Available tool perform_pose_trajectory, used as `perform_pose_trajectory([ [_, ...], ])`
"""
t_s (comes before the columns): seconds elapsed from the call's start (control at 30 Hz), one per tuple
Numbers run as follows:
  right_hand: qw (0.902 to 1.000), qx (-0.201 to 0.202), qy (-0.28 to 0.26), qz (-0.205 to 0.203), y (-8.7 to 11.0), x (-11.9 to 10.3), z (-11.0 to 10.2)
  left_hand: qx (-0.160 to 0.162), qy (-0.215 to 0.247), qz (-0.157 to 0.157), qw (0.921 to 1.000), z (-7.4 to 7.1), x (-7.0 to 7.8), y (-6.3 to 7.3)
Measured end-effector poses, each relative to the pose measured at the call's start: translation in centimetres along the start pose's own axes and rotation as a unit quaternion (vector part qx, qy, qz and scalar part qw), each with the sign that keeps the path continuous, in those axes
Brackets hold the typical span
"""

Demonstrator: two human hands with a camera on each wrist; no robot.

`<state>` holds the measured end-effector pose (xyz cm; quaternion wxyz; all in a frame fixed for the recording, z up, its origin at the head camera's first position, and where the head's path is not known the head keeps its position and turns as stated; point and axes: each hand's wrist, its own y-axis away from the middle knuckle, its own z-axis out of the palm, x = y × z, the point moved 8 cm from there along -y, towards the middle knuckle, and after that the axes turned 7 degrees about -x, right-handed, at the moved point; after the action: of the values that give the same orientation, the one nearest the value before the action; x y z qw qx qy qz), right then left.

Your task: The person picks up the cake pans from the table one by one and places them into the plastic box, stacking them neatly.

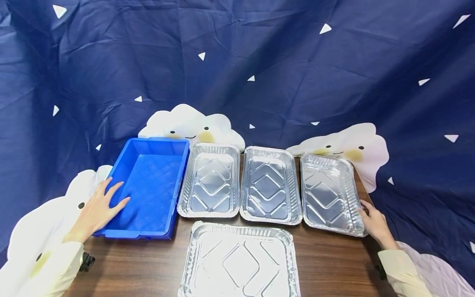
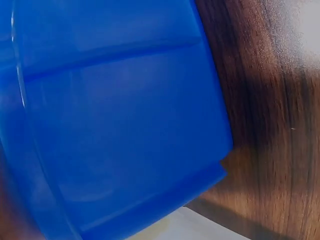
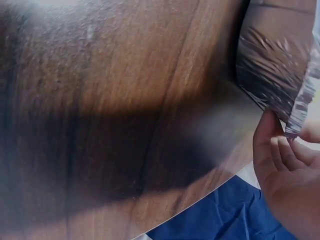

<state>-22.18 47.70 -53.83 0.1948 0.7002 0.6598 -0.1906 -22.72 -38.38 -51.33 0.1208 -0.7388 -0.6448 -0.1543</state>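
My left hand (image 1: 97, 212) rests at the left rim of an empty blue plastic bin (image 1: 152, 189), its fingers spread over the inside. The left wrist view shows the bin's outer wall (image 2: 125, 120) close up, with only a blurred bit of hand at the edge. On the far right, my right hand (image 1: 376, 225) is at the right edge of a rectangular aluminium foil tray (image 1: 326, 194). In the right wrist view, thumb and curled fingers (image 3: 268, 137) pinch that tray's rim (image 3: 298, 112) near a corner. The tray sits slightly askew and appears empty.
Two more foil trays, a left one (image 1: 210, 185) and a middle one (image 1: 271, 185), stand between the bin and the right tray. A larger foil tray (image 1: 239, 264) lies in front. The wooden table (image 1: 330, 264) ends at a dark blue cloud-print cloth (image 1: 282, 74).
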Motion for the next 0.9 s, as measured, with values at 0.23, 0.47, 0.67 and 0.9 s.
perform_pose_trajectory([
  [0.23,0.9998,0.02,-0.001,0.003,-0.1,0.4,-0.7,0.014,-0.004,0.029,0.9995,-0.3,0.2,0.7],
  [0.47,0.9982,-0.024,-0.052,0.017,-0.4,1.0,-0.8,0.037,-0.032,0.071,0.9963,0.1,0.0,0.9],
  [0.67,0.9981,-0.038,-0.046,0.016,-0.3,0.8,-2.1,0.024,-0.067,0.065,0.9953,0.2,0.0,0.3],
  [0.9,0.9962,-0.055,-0.066,0.007,-0.1,-0.3,-4.1,-0.03,-0.074,0.062,0.9949,-0.7,0.4,-1.4],
])
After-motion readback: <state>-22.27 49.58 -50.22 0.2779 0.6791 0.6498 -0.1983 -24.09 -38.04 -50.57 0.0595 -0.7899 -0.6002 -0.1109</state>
